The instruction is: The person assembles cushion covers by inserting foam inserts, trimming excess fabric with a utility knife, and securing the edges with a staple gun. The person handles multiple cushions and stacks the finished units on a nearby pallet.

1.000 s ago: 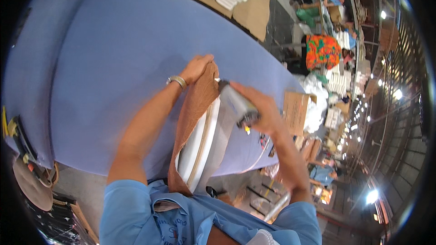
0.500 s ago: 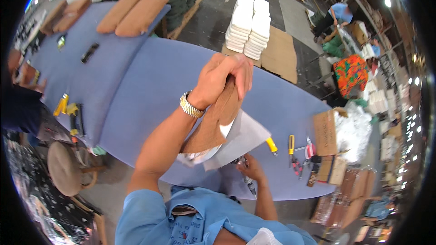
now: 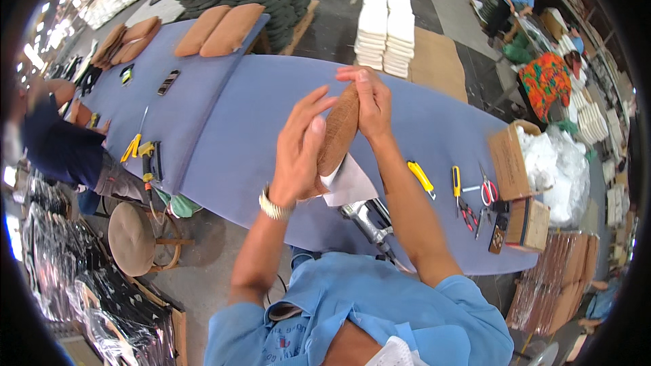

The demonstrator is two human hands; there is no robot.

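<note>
A brown fabric cushion [image 3: 339, 125] stands tilted on edge above the table, its white underside and a pale grey cloth flap [image 3: 352, 181] showing at the near end. My right hand [image 3: 373, 105] is closed round its far right edge. Against the left face rests my left hand [image 3: 298, 149], a metal watch on the wrist, its fingers stretched and apart. A silver staple gun [image 3: 369, 220] with a hose lies on the table just nearer to me than the cushion, with neither hand on it.
On the blue-covered table [image 3: 258, 108] at right lie a yellow cutter [image 3: 420, 177], a screwdriver [image 3: 456, 181], red scissors [image 3: 488, 193] and pliers [image 3: 468, 217]. A carton [image 3: 508, 163] stands beyond them. Brown cushions [image 3: 220, 30] lie far left. A co-worker [image 3: 61, 139] works at the left.
My right hand has left the staple gun and risen to the cushion's right side. My left hand has slid from the cushion's top to its left face, fingers spreading. The cushion stands more upright.
</note>
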